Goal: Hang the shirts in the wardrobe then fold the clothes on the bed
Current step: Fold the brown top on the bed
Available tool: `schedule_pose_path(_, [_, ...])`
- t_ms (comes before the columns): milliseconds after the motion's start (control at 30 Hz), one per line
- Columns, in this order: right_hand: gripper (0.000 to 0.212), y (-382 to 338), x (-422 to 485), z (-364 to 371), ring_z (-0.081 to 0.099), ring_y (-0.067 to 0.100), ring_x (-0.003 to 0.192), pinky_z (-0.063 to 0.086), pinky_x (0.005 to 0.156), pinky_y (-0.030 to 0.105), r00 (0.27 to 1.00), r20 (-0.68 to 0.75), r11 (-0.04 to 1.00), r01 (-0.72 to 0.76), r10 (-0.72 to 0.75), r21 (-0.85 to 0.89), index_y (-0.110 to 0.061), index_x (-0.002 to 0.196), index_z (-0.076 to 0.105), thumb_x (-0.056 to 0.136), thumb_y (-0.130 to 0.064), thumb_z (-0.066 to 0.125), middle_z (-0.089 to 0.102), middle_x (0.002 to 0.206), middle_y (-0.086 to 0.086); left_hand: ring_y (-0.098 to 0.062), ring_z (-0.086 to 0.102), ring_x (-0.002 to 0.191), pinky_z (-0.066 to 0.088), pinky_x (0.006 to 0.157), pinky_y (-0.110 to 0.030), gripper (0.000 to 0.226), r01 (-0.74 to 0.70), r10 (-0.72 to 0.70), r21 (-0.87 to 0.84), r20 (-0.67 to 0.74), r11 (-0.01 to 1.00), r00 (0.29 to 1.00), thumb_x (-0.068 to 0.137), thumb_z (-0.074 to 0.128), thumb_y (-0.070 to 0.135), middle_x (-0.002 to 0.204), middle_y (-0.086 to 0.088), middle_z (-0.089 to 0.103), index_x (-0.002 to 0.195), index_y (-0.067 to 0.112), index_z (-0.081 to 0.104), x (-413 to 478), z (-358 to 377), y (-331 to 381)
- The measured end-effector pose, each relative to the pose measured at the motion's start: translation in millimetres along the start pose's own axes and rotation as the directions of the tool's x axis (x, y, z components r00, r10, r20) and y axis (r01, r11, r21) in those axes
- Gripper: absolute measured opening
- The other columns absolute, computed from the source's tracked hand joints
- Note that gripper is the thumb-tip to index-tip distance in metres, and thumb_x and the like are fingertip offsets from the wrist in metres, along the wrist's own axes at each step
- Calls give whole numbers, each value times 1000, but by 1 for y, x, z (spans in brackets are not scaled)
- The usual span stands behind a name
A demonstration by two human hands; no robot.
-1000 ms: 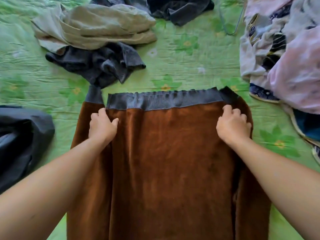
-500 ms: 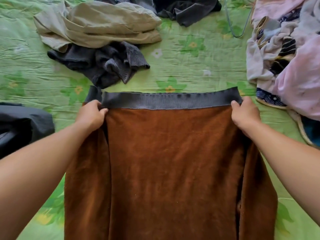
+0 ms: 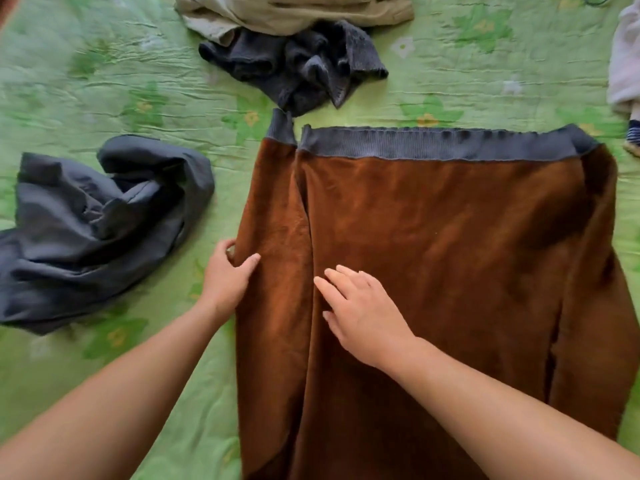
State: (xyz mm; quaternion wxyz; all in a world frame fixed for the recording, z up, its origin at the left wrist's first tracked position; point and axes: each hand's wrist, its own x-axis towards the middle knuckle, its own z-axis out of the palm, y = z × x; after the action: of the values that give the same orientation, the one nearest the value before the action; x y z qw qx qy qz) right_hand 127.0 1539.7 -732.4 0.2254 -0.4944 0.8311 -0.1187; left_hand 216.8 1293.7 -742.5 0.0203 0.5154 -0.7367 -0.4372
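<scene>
Left hand pinches the edge of the brown garment; right hand rests flat, fingers straight, just beside it. Green bedsheet shows left of both.

Two hands were in view: one left hand and one right hand, each on one bare forearm. One green flowered sheet was counted. Five garments lay on it: one brown garment, bearing one grey ribbed band and one grey cuff; one smooth dark grey garment; one knitted dark grey garment; one beige garment; one pale garment, cut off at the right edge. One striped scrap showed below it
</scene>
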Motion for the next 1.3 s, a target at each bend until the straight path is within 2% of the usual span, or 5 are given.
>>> schedule_pose_path(200, [50,-33,19,-10,34,20,145,31,120,44,966,70,925,-260,250,279,-27,151,43,104,-42,44,40,156,0,-20,70,76,55,61,-29,40,121,-29,-311,284,943,958,92,69,10,100,-15,73,130,19,57,-30,-30,7])
schedule_pose_path(400, [58,-31,42,-92,65,10,101,51,86,27,873,17,380,-229,487,896,-26,123,66,86,-70,60,70,109,-8,-4,58,74,48,78,-19,50,-475,491,-158,450,866,746,90,70,15,91,5,58,135,30,54,-111,1,66])
schedule_pose_path(567, [19,19,21,-103,68,15,91,61,83,38,817,-69,681,-427,572,595,-28,107,69,91,-19,64,68,98,-6,-9,53,113,45,99,-26,58,-711,413,92,759,698,503,96,58,38,129,8,46,151,38,38,-148,47,64])
schedule_pose_path(967, [42,35,-7,-31,53,17,97,47,78,27,904,-310,954,-297,296,43,-27,139,46,97,-27,56,54,119,1,-25,56,114,44,105,-37,33,-436,382,245,239,866,893,89,60,7,119,-9,57,121,9,64,-90,62,36])
schedule_pose_path(1300, [46,104,12,-72,63,12,94,50,70,26,720,182,199,-410,670,890,-27,117,56,83,-53,71,64,106,-9,-19,61,95,46,101,-31,62,-481,351,196,464,855,813,96,61,32,123,-7,52,153,30,37,-41,112,102])
